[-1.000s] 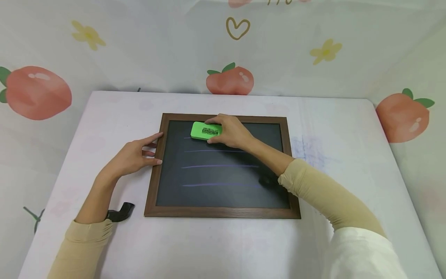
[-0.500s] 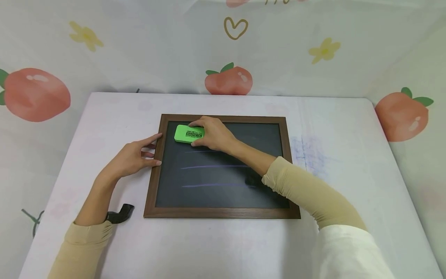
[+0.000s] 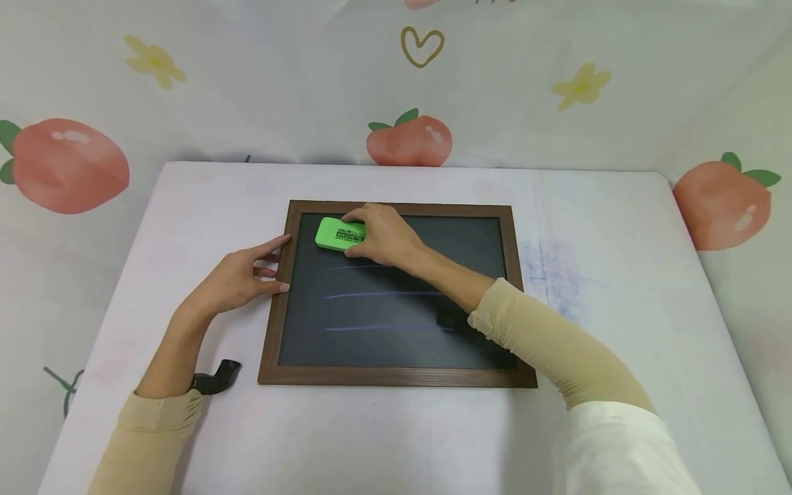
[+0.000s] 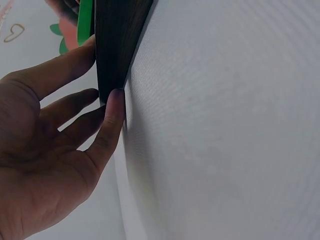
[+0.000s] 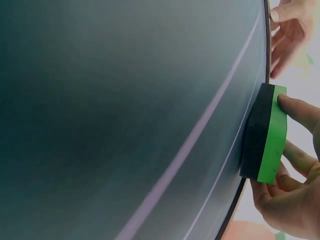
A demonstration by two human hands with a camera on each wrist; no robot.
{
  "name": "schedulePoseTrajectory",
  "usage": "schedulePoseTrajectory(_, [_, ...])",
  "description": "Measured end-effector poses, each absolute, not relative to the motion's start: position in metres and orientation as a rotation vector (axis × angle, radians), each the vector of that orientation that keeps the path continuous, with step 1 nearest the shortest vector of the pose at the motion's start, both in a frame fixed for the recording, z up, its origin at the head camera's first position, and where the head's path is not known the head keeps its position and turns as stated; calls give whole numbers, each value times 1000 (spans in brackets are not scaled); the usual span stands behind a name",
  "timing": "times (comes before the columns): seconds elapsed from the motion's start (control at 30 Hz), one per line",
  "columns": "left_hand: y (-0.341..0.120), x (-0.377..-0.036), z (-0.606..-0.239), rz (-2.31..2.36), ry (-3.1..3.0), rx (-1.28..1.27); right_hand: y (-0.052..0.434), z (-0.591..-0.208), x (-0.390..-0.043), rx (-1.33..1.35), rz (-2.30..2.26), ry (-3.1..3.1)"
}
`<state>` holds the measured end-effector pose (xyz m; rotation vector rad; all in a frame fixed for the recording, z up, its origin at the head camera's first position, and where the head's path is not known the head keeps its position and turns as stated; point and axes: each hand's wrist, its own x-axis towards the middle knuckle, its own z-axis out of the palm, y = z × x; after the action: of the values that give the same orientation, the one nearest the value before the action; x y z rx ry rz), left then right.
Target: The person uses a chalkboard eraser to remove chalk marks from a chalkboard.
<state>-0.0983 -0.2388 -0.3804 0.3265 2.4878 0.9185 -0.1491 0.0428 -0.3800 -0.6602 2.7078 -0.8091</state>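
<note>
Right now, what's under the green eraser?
The green eraser lies on the chalkboard, gripped by the right hand. Three purple lines show below it; any chalk beneath it is covered.

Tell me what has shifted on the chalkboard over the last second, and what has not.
The right hand, gripping the green foam eraser, slid it leftward along the top of the dark wood-framed chalkboard, from mid-board to near the top left corner. The uppermost purple chalk line is gone; three lines remain. The left hand kept resting against the frame's left edge, and the board did not move.
</note>
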Motion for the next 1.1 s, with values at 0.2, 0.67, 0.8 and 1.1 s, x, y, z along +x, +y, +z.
schedulePoseTrajectory(0.2, [-239, -98, -379, 911, 2490, 318, 61, -381, -150, -607, -856, 2715])
schedulePoseTrajectory(0.67, [-240, -97, -380, 924, 2481, 315, 95, -383, -146, -528, -874, 2726])
schedulePoseTrajectory(0.8, [-239, -96, -380, 917, 2482, 317, 102, -383, -144, -524, -872, 2729])
schedulePoseTrajectory(1.1, [-238, -97, -382, 927, 2479, 315, 128, -380, -138, -474, -888, 2736])
